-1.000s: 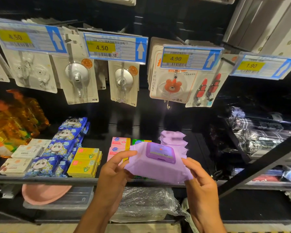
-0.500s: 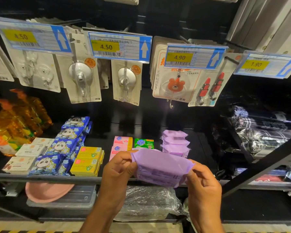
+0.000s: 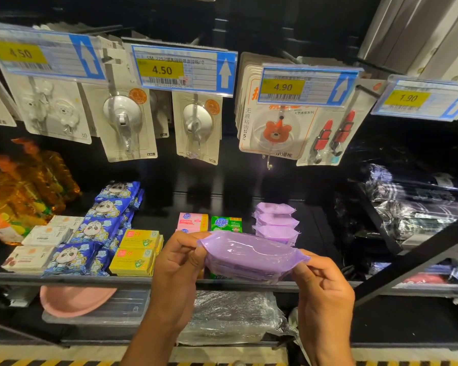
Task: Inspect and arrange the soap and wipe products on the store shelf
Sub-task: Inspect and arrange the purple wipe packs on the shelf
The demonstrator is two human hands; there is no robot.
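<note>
Both hands hold a purple wipe pack in front of the shelf edge. The left hand pinches its left end, the right hand its right end, fingers curled on the crimped seams. The pack's plain side faces up. Behind it, more purple packs sit stacked on the shelf, beside green, pink and yellow soap boxes.
</note>
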